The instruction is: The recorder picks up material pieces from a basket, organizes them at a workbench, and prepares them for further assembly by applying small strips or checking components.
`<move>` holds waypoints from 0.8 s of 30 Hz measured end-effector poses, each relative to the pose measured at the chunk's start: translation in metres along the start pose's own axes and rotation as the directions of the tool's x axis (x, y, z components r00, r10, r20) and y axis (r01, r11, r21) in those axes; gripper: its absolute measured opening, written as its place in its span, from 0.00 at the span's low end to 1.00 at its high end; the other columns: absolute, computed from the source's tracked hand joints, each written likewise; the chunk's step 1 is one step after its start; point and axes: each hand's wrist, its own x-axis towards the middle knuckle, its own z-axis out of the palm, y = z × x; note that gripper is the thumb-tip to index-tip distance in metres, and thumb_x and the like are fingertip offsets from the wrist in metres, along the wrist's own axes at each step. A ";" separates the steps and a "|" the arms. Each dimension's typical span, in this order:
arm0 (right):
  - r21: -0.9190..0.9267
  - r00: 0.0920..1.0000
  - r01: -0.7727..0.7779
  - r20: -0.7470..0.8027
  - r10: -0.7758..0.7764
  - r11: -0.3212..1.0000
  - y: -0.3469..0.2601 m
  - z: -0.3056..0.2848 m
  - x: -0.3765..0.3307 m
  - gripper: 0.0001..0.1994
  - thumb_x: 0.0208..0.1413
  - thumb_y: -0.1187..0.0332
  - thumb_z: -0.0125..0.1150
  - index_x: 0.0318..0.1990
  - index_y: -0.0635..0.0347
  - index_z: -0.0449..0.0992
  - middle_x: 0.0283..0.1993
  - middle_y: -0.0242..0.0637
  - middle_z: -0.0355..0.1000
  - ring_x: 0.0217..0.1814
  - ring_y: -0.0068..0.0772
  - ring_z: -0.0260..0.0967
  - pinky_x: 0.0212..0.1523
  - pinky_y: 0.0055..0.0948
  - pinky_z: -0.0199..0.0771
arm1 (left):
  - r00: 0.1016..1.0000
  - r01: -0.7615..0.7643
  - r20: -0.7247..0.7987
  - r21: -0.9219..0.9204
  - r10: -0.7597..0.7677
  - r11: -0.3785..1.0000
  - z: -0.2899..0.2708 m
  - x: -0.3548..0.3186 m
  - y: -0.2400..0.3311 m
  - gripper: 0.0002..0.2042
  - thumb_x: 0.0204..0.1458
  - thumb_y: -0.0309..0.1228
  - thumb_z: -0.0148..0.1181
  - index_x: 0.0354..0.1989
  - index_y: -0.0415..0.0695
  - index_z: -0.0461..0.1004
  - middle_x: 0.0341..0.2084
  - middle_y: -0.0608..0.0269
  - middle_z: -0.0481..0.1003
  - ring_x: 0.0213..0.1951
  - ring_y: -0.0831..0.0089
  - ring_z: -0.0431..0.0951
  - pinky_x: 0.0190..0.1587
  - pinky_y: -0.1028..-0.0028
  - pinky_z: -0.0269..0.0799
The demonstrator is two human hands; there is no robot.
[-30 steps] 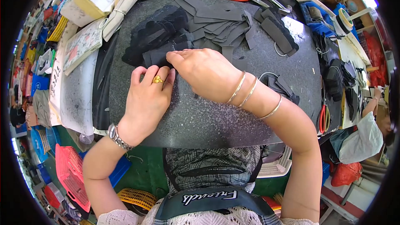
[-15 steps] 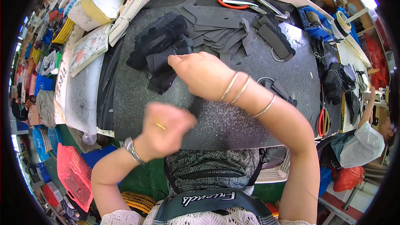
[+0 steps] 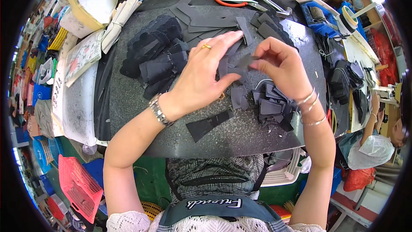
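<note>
The small grey piece [image 3: 245, 62] is at the fingertips of my right hand [image 3: 286, 65]. Those fingers are pinched together on its right edge, with the thumb on the lower side. The rest of it pokes out to the left, toward the gap in my left hand [image 3: 198, 74]. My left fingers are spread wide: the thumb points right, and the pointing finger reaches up and away. My left thumb tip is just beside the bottom of the small grey piece, but I can't tell if they touch. A thin grey strip [image 3: 244, 30] is right by the tip of my left pointing finger.

Past my left hand is a big pile of flat grey pieces [image 3: 214, 19], and my hand hides some of it. Left of that is a heap of black pieces [image 3: 150, 38]. Closer to my tummy, a dark strip [image 3: 209, 124] lies on the surface [image 3: 266, 139], well apart from all my fingers. A little heap of dark bits [image 3: 270, 105] is near my right wrist. Far across are scissors [image 3: 231, 4] with a red handle.
</note>
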 end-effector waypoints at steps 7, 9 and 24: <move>0.238 0.986 -0.163 0.003 0.167 0.958 0.003 0.020 -0.033 0.07 0.59 0.79 0.61 0.45 0.67 0.77 0.38 0.32 0.77 0.35 0.19 0.76 0.33 0.19 0.80 | 0.868 0.495 0.193 -0.387 -0.457 0.778 -0.002 -0.024 0.002 0.10 0.52 0.20 0.66 0.42 0.33 0.78 0.28 0.59 0.81 0.28 0.81 0.79 0.32 0.81 0.74; 0.236 0.975 -0.210 -0.020 0.221 0.949 -0.001 0.027 -0.039 0.07 0.61 0.76 0.60 0.45 0.68 0.78 0.35 0.32 0.77 0.34 0.18 0.76 0.34 0.20 0.80 | 0.960 0.275 0.056 0.031 -0.276 0.961 -0.013 -0.034 -0.002 0.14 0.48 0.19 0.67 0.44 0.34 0.78 0.31 0.56 0.80 0.31 0.72 0.79 0.36 0.76 0.74; 0.128 0.955 -0.253 0.188 0.227 0.959 -0.011 0.090 -0.070 0.05 0.56 0.79 0.65 0.40 0.68 0.80 0.35 0.33 0.77 0.32 0.14 0.72 0.31 0.16 0.73 | 0.974 -0.087 0.221 0.537 -0.040 0.839 -0.035 -0.179 0.049 0.21 0.38 0.31 0.68 0.46 0.56 0.82 0.37 0.74 0.67 0.45 0.65 0.57 0.47 0.64 0.53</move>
